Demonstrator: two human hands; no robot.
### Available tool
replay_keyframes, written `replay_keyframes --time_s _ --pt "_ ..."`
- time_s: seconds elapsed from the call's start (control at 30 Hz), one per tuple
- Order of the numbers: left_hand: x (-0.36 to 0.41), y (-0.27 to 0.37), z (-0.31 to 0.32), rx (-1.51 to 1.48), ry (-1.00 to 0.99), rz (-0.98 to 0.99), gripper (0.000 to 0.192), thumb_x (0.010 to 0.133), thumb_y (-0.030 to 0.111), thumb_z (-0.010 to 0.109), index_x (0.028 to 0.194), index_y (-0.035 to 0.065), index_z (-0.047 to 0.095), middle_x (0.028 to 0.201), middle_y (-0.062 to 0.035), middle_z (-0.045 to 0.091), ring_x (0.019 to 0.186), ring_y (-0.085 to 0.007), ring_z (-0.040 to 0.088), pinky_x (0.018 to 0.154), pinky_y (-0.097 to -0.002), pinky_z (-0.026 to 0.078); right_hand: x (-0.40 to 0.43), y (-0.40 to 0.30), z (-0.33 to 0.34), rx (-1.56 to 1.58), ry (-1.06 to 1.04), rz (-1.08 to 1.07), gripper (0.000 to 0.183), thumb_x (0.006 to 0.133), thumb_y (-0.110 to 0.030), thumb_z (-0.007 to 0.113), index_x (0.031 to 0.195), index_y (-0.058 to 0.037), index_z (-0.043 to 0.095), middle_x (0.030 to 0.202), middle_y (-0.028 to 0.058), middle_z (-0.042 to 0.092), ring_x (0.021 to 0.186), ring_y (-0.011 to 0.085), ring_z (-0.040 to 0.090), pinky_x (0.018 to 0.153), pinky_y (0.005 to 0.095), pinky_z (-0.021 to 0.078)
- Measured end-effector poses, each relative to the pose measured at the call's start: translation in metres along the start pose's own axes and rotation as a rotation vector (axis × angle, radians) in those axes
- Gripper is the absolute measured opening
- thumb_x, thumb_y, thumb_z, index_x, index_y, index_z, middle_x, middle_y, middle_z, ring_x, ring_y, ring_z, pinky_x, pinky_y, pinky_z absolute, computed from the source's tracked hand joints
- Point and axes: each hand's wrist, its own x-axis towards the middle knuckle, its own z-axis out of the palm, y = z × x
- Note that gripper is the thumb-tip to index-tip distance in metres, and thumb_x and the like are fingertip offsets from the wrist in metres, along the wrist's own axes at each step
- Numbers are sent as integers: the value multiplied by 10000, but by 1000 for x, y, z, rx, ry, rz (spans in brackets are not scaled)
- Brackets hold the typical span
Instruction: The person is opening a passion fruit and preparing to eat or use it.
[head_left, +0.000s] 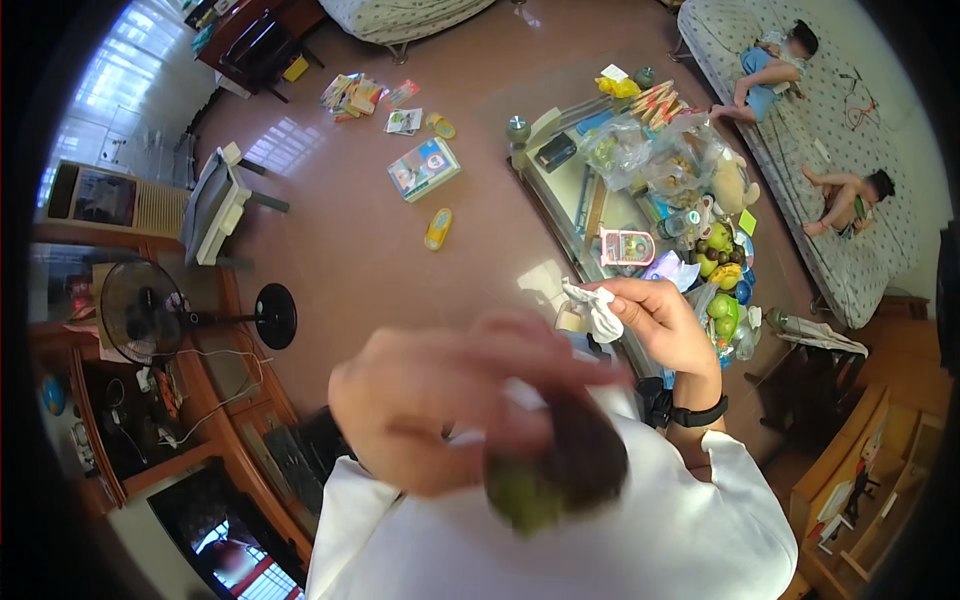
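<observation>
My left hand (420, 412), blurred by motion, is raised close to the camera in front of my white shirt. Its fingers are around a dark purplish-brown fruit (589, 457) with a green patch on its lower side; the blur hides what kind it is. Farther from me, my right hand (664, 322) pinches a crumpled white tissue (600, 311) between thumb and fingers, beside the near end of the coffee table (551, 180). A black band (701, 412) circles the right wrist.
Fruit (720, 236), plastic bags (679, 157) and a pink toy (628, 247) crowd the table. Two people are on the bed (787, 142) at right. A box (424, 169), yellow slippers (439, 229) and books (352, 96) lie on the floor. A fan (146, 311) stands left.
</observation>
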Motion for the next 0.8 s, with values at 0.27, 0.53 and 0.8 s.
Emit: replay_keyframes --time_s 0.27,0.53,0.8 --pt "17 9 5 -322 -94 101 86 851 117 525 933 105 501 819 -183 640 717 -280 638 875 -371 357 3 4 -1 -4 44 9 224 878 -82 469 1048 25 569 796 61 609 710 91 510 661 232 421" --pt "3 17 17 -436 65 353 195 899 88 387 726 2 416 757 -327 558 623 -400 577 659 -480 435 -4 -10 4 -79 24 24 226 854 -27 458 1040 34 570 832 84 628 721 107 530 679 237 427" --pt "4 19 1 -56 -36 737 166 839 87 560 1004 73 551 816 -133 658 593 -144 611 723 -294 433 -1 -10 2 -16 16 62 230 881 -88 472 1044 40 573 817 36 607 743 77 495 687 212 411"
